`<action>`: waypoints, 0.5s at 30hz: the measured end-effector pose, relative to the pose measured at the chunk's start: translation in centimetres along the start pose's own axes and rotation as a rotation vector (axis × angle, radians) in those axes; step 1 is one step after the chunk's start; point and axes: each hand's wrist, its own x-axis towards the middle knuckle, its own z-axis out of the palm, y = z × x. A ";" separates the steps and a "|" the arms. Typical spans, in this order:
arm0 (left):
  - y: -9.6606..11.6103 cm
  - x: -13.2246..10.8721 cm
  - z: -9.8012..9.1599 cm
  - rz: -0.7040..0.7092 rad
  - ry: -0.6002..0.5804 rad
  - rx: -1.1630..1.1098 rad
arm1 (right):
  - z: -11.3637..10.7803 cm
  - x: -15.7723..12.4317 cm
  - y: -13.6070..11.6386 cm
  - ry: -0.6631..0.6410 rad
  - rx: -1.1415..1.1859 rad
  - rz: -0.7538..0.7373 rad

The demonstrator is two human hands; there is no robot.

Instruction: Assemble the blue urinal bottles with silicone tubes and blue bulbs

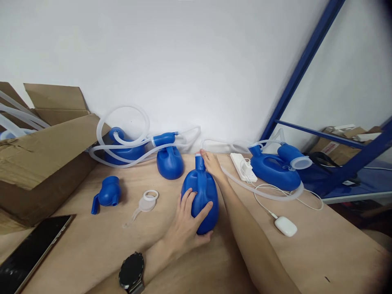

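Observation:
A blue plastic urinal bottle [200,192] stands on the wooden table in front of me, its neck pointing away. My left hand [191,222] wraps round the near side of its body, thumb and fingers spread over the moulded handle. At the far end, my right hand [211,162] has its fingers at the bottle's neck, by the pale rim of the mouth; the fingertips are partly hidden. To the left lie a loose blue funnel-shaped head [109,191] and a clear cap with a ring [147,202].
Behind are two blue bottles [170,163] [125,153] with coiled clear tubes. Right are another tubed bottle [272,167], a power strip [241,165] and a white corded device [286,226]. Left are a cardboard box [45,155] and a phone [33,249]. A blue metal rack [300,69] stands at the right.

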 end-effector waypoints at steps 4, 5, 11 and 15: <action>0.2 0.1 -0.1 0.005 -0.007 0.005 | -0.1 0.3 -0.1 0.033 -0.020 0.045; 0.3 0.1 -0.1 0.004 -0.009 0.001 | -0.1 0.5 -0.1 0.034 -0.019 0.054; 0.8 -0.1 -0.2 0.028 0.009 -0.017 | -1.1 1.6 0.5 0.012 0.076 0.150; 1.1 0.0 -0.5 0.039 0.011 -0.022 | -1.5 1.5 1.3 -0.049 0.191 0.257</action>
